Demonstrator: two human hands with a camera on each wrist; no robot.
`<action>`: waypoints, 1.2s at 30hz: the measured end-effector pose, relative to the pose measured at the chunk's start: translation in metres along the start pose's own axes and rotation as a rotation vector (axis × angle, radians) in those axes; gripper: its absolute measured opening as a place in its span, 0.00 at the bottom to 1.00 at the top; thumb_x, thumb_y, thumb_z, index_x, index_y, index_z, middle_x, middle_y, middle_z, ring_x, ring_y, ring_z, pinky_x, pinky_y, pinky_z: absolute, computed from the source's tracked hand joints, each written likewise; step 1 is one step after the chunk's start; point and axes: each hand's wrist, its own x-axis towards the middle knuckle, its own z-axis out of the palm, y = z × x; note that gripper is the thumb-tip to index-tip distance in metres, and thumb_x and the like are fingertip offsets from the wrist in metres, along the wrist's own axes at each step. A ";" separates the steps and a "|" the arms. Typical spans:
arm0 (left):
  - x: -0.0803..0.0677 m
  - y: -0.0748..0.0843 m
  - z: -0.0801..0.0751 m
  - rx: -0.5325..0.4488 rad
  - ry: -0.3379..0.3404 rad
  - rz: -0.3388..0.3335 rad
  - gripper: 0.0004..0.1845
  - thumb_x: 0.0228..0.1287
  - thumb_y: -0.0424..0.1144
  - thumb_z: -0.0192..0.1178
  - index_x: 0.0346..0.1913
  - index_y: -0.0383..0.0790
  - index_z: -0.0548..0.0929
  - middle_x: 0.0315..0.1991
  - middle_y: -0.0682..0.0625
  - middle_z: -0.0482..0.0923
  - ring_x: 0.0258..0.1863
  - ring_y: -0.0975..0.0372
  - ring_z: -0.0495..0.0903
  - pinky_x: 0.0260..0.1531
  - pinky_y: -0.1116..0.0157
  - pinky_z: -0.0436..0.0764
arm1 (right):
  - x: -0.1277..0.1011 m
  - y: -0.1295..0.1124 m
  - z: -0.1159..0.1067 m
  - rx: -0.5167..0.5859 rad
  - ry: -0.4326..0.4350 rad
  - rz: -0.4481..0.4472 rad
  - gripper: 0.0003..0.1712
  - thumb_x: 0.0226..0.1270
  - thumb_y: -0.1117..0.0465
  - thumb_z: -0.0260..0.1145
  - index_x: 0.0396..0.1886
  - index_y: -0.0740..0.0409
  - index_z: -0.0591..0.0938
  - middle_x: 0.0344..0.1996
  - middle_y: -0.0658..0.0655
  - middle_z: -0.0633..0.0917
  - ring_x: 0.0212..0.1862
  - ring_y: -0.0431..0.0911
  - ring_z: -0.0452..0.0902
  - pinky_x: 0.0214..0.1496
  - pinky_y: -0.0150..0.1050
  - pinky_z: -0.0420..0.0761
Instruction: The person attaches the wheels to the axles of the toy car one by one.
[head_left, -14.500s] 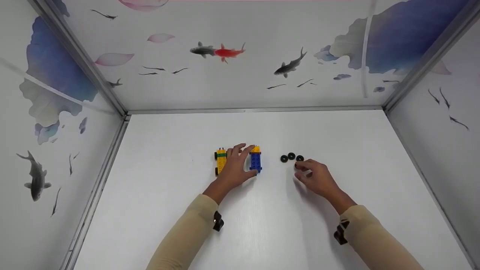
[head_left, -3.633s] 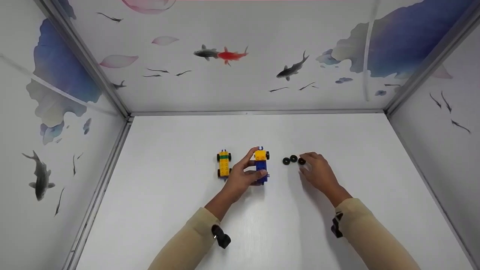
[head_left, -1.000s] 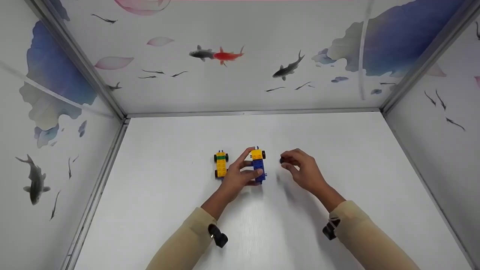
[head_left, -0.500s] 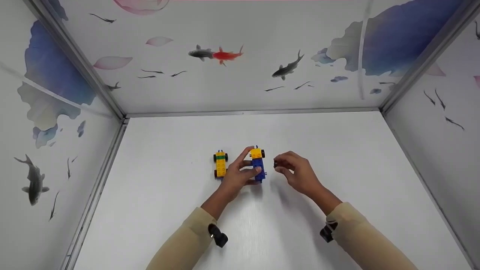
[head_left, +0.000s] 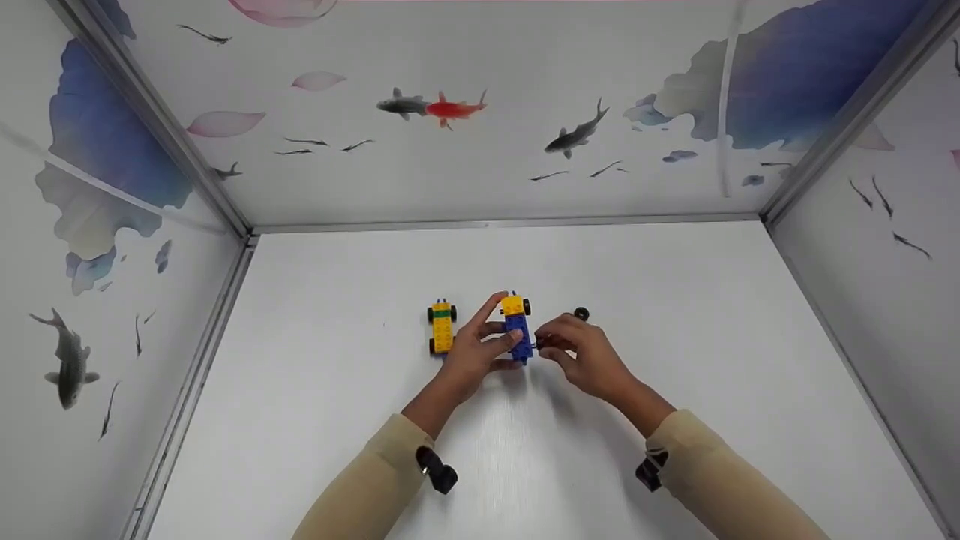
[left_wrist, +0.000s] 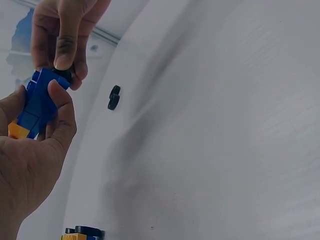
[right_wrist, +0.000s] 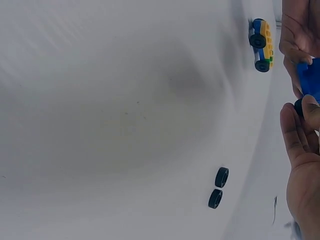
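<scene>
My left hand [head_left: 474, 358] holds a blue toy car chassis [head_left: 517, 334] with a yellow block at its far end, thumb on the blue part. One black wheel [head_left: 526, 306] sits on the chassis's far right side. Between thumb and fingers my right hand [head_left: 592, 358] pinches another black wheel [right_wrist: 299, 107] against the near right side of the chassis. In the left wrist view that pinched wheel [left_wrist: 62, 74] is partly covered by fingers. Whether it is on its axle, I cannot tell.
A yellow toy car [head_left: 442, 328] with a green stripe and black wheels stands left of my left hand. Two loose wheels lie on the white table: one wheel [right_wrist: 222, 177] beside another wheel [right_wrist: 215, 198]. Printed panels wall the table in.
Since the oldest frame, the chassis has been lifted and gained a wheel at its far right. In the last second my right hand has carried another wheel left to the chassis.
</scene>
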 end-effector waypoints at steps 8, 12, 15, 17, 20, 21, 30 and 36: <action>0.000 0.001 0.001 0.022 0.011 -0.010 0.39 0.63 0.44 0.69 0.71 0.82 0.65 0.62 0.42 0.75 0.53 0.50 0.86 0.47 0.53 0.89 | -0.001 -0.001 0.002 0.021 0.002 0.008 0.17 0.65 0.69 0.70 0.53 0.56 0.85 0.46 0.51 0.84 0.49 0.42 0.86 0.54 0.35 0.87; 0.000 0.000 0.000 0.013 0.014 -0.015 0.39 0.63 0.44 0.69 0.69 0.85 0.66 0.62 0.43 0.74 0.52 0.50 0.86 0.47 0.53 0.89 | -0.002 -0.001 0.003 0.019 0.002 0.011 0.17 0.65 0.69 0.71 0.53 0.55 0.85 0.46 0.51 0.84 0.49 0.41 0.86 0.54 0.35 0.87; 0.000 0.000 0.000 0.003 0.007 -0.009 0.38 0.63 0.43 0.69 0.68 0.84 0.67 0.62 0.42 0.74 0.53 0.50 0.86 0.48 0.52 0.88 | -0.002 0.000 0.003 0.019 0.001 0.011 0.17 0.65 0.69 0.71 0.53 0.52 0.85 0.46 0.51 0.85 0.48 0.41 0.85 0.54 0.35 0.87; 0.000 0.000 0.001 -0.002 0.003 -0.003 0.38 0.64 0.43 0.69 0.69 0.84 0.67 0.63 0.42 0.74 0.53 0.49 0.86 0.48 0.52 0.88 | -0.002 0.000 0.004 0.024 0.001 0.014 0.18 0.65 0.69 0.71 0.53 0.50 0.85 0.46 0.51 0.85 0.48 0.41 0.85 0.54 0.35 0.87; 0.000 -0.001 0.001 -0.002 0.004 -0.001 0.37 0.64 0.43 0.69 0.68 0.84 0.67 0.63 0.42 0.74 0.54 0.50 0.85 0.49 0.51 0.88 | -0.002 0.000 0.004 0.037 0.004 0.015 0.18 0.65 0.69 0.71 0.52 0.49 0.85 0.46 0.51 0.85 0.48 0.41 0.85 0.54 0.35 0.86; 0.000 -0.001 0.001 -0.001 0.004 0.000 0.37 0.64 0.43 0.69 0.68 0.84 0.67 0.63 0.42 0.74 0.54 0.50 0.85 0.49 0.51 0.88 | -0.002 0.001 0.005 0.043 0.005 0.013 0.18 0.65 0.70 0.71 0.52 0.49 0.85 0.46 0.51 0.85 0.48 0.41 0.85 0.54 0.35 0.86; 0.000 -0.001 0.003 0.009 0.010 -0.008 0.39 0.63 0.42 0.69 0.72 0.78 0.66 0.62 0.42 0.75 0.54 0.50 0.85 0.47 0.53 0.89 | -0.002 0.000 0.006 0.055 0.011 -0.006 0.15 0.63 0.71 0.72 0.48 0.54 0.86 0.43 0.51 0.83 0.47 0.42 0.85 0.53 0.35 0.87; 0.000 0.000 0.004 0.013 0.008 0.005 0.40 0.64 0.42 0.69 0.74 0.75 0.64 0.61 0.41 0.75 0.55 0.51 0.84 0.48 0.52 0.89 | -0.001 -0.001 0.006 0.028 0.026 -0.015 0.15 0.62 0.70 0.73 0.47 0.51 0.87 0.41 0.50 0.82 0.46 0.41 0.85 0.53 0.35 0.87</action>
